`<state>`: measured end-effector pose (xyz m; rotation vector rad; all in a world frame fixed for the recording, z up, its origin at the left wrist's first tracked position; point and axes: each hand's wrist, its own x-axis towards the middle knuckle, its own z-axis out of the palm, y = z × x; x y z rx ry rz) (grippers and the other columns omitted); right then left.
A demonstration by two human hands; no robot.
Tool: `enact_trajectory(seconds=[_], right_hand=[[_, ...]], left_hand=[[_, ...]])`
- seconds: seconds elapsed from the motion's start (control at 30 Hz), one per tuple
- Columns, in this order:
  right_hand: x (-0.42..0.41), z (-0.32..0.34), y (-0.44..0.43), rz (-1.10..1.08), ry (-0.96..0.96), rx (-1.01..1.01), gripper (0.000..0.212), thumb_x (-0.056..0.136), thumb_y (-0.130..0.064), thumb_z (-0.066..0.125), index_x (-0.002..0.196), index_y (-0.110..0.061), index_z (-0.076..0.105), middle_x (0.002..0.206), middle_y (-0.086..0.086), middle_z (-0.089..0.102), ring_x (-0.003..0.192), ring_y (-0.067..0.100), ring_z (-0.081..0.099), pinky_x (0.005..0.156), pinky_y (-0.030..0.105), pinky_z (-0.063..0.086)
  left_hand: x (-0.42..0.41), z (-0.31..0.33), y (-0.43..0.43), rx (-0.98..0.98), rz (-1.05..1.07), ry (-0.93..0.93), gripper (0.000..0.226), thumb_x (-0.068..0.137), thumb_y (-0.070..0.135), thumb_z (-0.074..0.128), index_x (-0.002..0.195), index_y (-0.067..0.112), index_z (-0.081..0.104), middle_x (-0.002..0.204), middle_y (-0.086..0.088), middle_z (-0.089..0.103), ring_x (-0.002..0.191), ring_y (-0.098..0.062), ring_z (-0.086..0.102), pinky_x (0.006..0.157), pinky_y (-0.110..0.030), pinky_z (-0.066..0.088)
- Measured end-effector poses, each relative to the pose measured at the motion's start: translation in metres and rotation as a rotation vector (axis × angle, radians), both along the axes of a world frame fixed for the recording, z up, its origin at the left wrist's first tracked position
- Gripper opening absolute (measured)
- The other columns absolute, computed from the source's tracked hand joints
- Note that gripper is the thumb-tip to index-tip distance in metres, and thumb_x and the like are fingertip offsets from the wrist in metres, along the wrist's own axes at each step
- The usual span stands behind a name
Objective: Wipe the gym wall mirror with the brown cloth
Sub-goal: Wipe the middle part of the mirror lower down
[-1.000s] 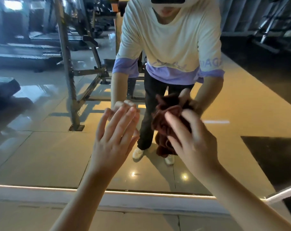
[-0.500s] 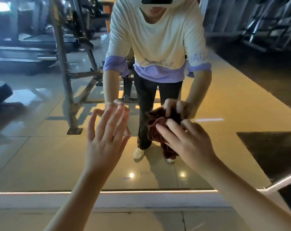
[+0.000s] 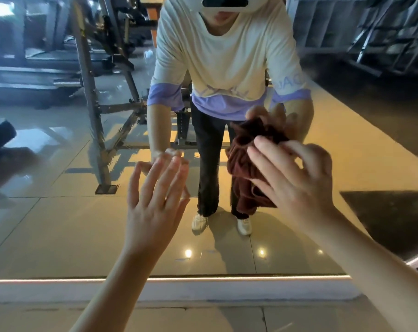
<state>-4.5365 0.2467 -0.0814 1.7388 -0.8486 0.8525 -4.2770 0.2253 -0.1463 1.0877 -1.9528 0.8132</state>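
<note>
Gym floor tiles and a metal rack [image 3: 88, 104] show as reflections in the gym wall mirror [image 3: 59, 236], which fills most of the view above its lit lower edge [image 3: 203, 279]. Well above that edge, the right hand [image 3: 296, 178] holds the brown cloth [image 3: 244, 168]. Its fingers are curled over the bunched fabric and press it to the glass, so the cloth lies between the palm and the mirror, on the far side of the hand. The bunch is longer from top to bottom, and one loose end hangs below the grip, toward the lit edge. The left hand [image 3: 155, 202] is at about the same height above the edge, to the left of the cloth and apart from it. Its fingers are straight and close together, holding nothing, and the tips seem to touch the glass. I judge that the next stroke belongs to the right hand, which should slide sideways, across the long axis of the bunch, with the fabric pressed on the glass.
</note>
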Motion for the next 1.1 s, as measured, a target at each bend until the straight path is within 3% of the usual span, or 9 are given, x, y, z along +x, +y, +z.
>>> enact_trajectory(seconds=[0.1, 0.23, 0.5, 0.6, 0.73, 0.87, 0.97, 1.03, 1.1], right_hand=[[0.005, 0.003, -0.005, 0.080, 0.048, -0.005, 0.028, 0.095, -0.014, 0.067, 0.122, -0.013, 0.061, 0.121, 0.008, 0.069, 0.094, 0.025, 0.050, 0.083, 0.037, 0.043], [-0.002, -0.002, -0.013, 0.129, 0.149, 0.001, 0.029, 0.097, -0.014, 0.065, 0.124, -0.016, 0.057, 0.125, 0.009, 0.054, 0.092, 0.025, 0.048, 0.084, 0.037, 0.046], [-0.017, -0.016, -0.026, 0.009, 0.412, -0.056, 0.035, 0.099, -0.023, 0.061, 0.132, -0.018, 0.051, 0.137, 0.008, 0.045, 0.114, 0.026, 0.046, 0.096, 0.037, 0.041], [-0.017, -0.017, -0.022, -0.027, 0.435, 0.008, 0.042, 0.102, -0.042, 0.051, 0.135, -0.017, 0.048, 0.141, 0.010, 0.041, 0.120, 0.027, 0.043, 0.100, 0.039, 0.038], [-0.024, -0.018, -0.018, -0.123, 0.521, 0.049, 0.077, 0.093, -0.068, 0.043, 0.146, -0.013, 0.036, 0.153, 0.017, 0.025, 0.129, 0.031, 0.036, 0.113, 0.044, 0.022], [-0.027, -0.017, -0.013, -0.174, 0.575, 0.084, 0.066, 0.102, -0.040, 0.048, 0.155, -0.009, 0.023, 0.158, 0.017, 0.018, 0.137, 0.031, 0.029, 0.116, 0.043, 0.023], [-0.018, -0.003, -0.010, -0.087, 0.417, 0.059, 0.046, 0.103, -0.012, 0.050, 0.148, -0.010, 0.038, 0.151, 0.014, 0.034, 0.132, 0.029, 0.039, 0.111, 0.041, 0.033], [-0.008, -0.005, -0.008, -0.038, 0.239, 0.080, 0.039, 0.102, -0.010, 0.052, 0.141, -0.011, 0.047, 0.147, 0.013, 0.040, 0.130, 0.030, 0.042, 0.110, 0.043, 0.035], [-0.002, -0.021, -0.005, -0.047, 0.224, 0.144, 0.038, 0.103, -0.008, 0.050, 0.141, -0.009, 0.048, 0.147, 0.013, 0.041, 0.132, 0.031, 0.041, 0.113, 0.045, 0.031]], left_hand=[[-0.002, -0.004, -0.001, -0.012, -0.001, 0.009, 0.058, 0.093, 0.018, 0.066, 0.145, 0.006, 0.041, 0.152, -0.013, 0.036, 0.143, -0.032, 0.032, 0.114, -0.059, 0.028], [0.000, -0.006, -0.004, -0.028, -0.011, 0.008, 0.057, 0.092, 0.018, 0.068, 0.143, 0.006, 0.044, 0.151, -0.013, 0.037, 0.143, -0.032, 0.033, 0.116, -0.058, 0.028], [0.001, -0.006, -0.004, -0.031, -0.009, 0.007, 0.058, 0.092, 0.019, 0.070, 0.143, 0.007, 0.044, 0.151, -0.013, 0.038, 0.144, -0.031, 0.031, 0.117, -0.057, 0.027], [0.001, -0.005, -0.003, -0.030, 0.000, -0.001, 0.060, 0.091, 0.018, 0.071, 0.143, 0.007, 0.044, 0.151, -0.013, 0.038, 0.144, -0.031, 0.031, 0.116, -0.058, 0.028], [0.002, -0.004, -0.002, -0.016, 0.006, -0.008, 0.060, 0.092, 0.017, 0.070, 0.144, 0.007, 0.043, 0.152, -0.013, 0.036, 0.145, -0.031, 0.030, 0.117, -0.057, 0.026], [0.001, -0.002, 0.000, -0.020, 0.012, -0.007, 0.059, 0.091, 0.016, 0.070, 0.143, 0.006, 0.043, 0.152, -0.013, 0.036, 0.145, -0.031, 0.030, 0.118, -0.056, 0.025], [0.000, -0.002, 0.001, -0.017, 0.012, 0.005, 0.059, 0.091, 0.015, 0.071, 0.143, 0.006, 0.044, 0.152, -0.013, 0.036, 0.145, -0.031, 0.030, 0.117, -0.057, 0.027], [0.000, -0.002, 0.001, -0.013, 0.008, 0.000, 0.059, 0.091, 0.015, 0.072, 0.143, 0.005, 0.045, 0.152, -0.014, 0.037, 0.144, -0.031, 0.031, 0.116, -0.058, 0.028], [0.000, -0.001, 0.000, -0.013, 0.006, 0.004, 0.059, 0.091, 0.015, 0.071, 0.143, 0.005, 0.045, 0.152, -0.013, 0.037, 0.144, -0.031, 0.032, 0.115, -0.058, 0.030]])
